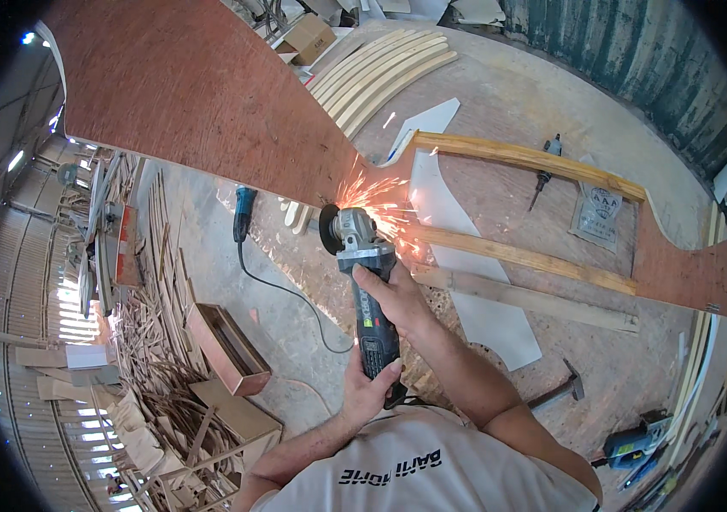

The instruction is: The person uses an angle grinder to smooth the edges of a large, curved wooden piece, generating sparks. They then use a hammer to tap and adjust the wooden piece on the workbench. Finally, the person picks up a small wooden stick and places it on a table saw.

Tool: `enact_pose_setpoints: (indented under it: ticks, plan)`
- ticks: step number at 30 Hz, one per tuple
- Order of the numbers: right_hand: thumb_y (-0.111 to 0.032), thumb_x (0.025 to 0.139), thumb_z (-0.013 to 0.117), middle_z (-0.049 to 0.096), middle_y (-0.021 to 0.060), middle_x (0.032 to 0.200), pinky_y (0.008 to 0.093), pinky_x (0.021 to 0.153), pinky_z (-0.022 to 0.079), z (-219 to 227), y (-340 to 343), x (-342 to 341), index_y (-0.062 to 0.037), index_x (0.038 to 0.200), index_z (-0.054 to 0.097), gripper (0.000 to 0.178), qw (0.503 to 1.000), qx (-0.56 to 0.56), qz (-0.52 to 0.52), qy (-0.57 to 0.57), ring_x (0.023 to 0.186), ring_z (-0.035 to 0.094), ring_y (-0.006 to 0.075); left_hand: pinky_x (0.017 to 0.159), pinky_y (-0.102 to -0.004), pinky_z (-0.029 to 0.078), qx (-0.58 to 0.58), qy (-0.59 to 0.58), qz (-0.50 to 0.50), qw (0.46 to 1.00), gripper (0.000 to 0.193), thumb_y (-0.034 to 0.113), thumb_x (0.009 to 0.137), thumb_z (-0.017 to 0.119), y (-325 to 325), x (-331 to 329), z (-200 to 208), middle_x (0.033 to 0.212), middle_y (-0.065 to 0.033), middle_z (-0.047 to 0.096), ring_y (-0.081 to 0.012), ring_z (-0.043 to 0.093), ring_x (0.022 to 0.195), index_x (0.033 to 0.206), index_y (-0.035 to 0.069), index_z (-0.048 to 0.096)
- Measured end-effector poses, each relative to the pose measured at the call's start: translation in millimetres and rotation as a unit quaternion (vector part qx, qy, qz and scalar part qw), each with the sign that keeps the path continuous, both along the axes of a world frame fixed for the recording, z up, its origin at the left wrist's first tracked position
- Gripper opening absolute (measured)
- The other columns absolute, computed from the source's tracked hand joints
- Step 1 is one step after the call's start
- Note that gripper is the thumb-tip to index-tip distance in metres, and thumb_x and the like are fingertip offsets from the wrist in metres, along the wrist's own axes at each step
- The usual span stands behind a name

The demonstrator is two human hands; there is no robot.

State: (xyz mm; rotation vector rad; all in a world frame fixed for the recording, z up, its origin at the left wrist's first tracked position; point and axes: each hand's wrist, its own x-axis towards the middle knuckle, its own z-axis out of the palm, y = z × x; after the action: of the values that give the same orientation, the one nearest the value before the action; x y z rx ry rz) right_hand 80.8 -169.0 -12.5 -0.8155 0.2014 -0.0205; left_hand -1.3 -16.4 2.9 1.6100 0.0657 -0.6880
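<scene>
Head view — lettered grinder (372, 326), printed shirt (466, 465)

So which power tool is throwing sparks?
The angle grinder, held in left hand and right hand, sparks at its disc. The teal corded tool, tool near the plastic bag and lower-right tool lie unheld.

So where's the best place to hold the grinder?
Probably hold the grinder around its long, slim body, coming from the near side. That body runs back from the metal head, and the disc and sparks are at the far end. The right hand is toward the front, the left hand at the back.
</scene>
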Motion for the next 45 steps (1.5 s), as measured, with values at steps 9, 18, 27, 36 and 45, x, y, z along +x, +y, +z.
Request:
enact_pose_setpoints:
  ticks: [9, 18, 27, 36, 45]
  plan:
    - [-0.027, 0.089, 0.073, 0.060, 0.0005, 0.088, 0.0278, 0.063, 0.050, -4, 1, 5, -0.0071, 0.114, 0.056, 0.036, 0.999, -0.020, -0.009, -0.031, 0.074, 0.058, 0.0093, 0.046, -0.0208, 0.041, -0.035, 0.014, 0.014, 0.999, 0.045, 0.014, 0.089, 0.072, -2, 1, -2, 0.079, 0.0000, 0.059, -0.0050, 0.050, 0.055, 0.123, 0.007, 0.043]
    - [-0.027, 0.093, 0.070, 0.060, 0.0020, 0.086, 0.0284, 0.059, 0.053, -13, 6, 10, -0.0089, 0.117, 0.054, 0.035, 0.995, 0.002, -0.048, -0.083, 0.070, 0.062, 0.0120, 0.044, -0.0209, 0.040, 0.006, -0.006, -0.004, 1.000, 0.045, 0.016, 0.088, 0.073, -5, 6, 5, 0.076, 0.0005, 0.057, -0.0053, 0.049, 0.053, 0.121, 0.006, 0.044]
    - [-0.030, 0.094, 0.068, 0.061, 0.0038, 0.082, 0.0309, 0.061, 0.057, -15, 7, 9, -0.0063, 0.115, 0.054, 0.035, 0.997, 0.052, -0.034, -0.033, 0.067, 0.065, 0.0156, 0.044, -0.0212, 0.039, 0.024, -0.046, -0.004, 0.999, 0.047, 0.021, 0.086, 0.076, 4, 10, -16, 0.075, 0.0003, 0.058, -0.0056, 0.051, 0.054, 0.119, 0.006, 0.046]
    - [-0.034, 0.093, 0.069, 0.061, 0.0028, 0.079, 0.0291, 0.054, 0.053, -26, 13, -12, -0.0063, 0.111, 0.057, 0.036, 0.998, 0.059, -0.034, 0.007, 0.063, 0.064, 0.0136, 0.045, -0.0223, 0.042, 0.052, -0.085, -0.009, 0.995, 0.039, 0.022, 0.087, 0.074, 17, -5, -32, 0.079, -0.0058, 0.065, -0.0070, 0.053, 0.054, 0.110, 0.005, 0.048]
    - [-0.040, 0.087, 0.074, 0.062, 0.0047, 0.085, 0.0310, 0.061, 0.052, -24, 7, 5, -0.0054, 0.113, 0.058, 0.045, 0.999, 0.016, -0.011, 0.034, 0.072, 0.063, 0.0143, 0.048, -0.0223, 0.041, 0.029, -0.050, -0.006, 0.998, 0.042, 0.013, 0.087, 0.072, 5, 5, -8, 0.081, -0.0009, 0.059, -0.0063, 0.050, 0.058, 0.121, 0.003, 0.049]
